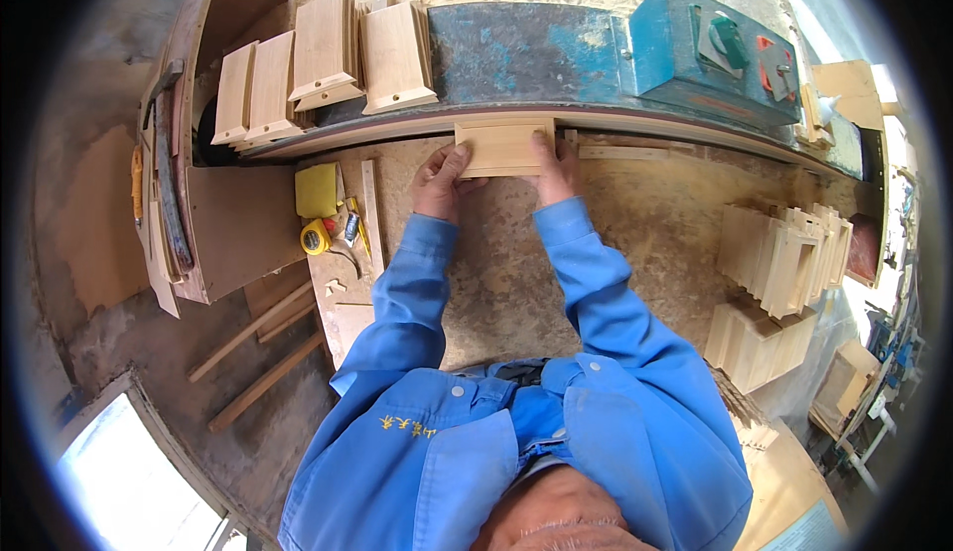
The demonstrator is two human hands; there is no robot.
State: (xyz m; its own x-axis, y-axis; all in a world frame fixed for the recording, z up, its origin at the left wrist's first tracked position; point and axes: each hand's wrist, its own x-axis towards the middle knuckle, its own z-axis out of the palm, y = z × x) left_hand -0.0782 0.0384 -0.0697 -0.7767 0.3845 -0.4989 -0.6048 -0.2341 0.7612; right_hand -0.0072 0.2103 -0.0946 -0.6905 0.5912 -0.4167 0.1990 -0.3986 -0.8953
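A small, pale rectangular wooden panel [503,149] with bevelled edges is held flat between both hands. Its far edge meets the long brown strip [397,128] along the front of the blue machine; whether they touch I cannot tell. My left hand [443,180] grips the panel's left end, thumb on top and fingers partly beneath. At the right end, my right hand [555,167] closes round the panel with its thumb on the upper face. Both blue-sleeved forearms reach forward over the worn brown worktop [506,263].
Several stacked wooden panels [323,47] stand on the machine bed [516,50] at far left. A teal control box [685,50] sits at far right. More wooden pieces [779,253] are piled on the right. A yellow tape measure [316,236] lies left, near a wooden strip [372,213].
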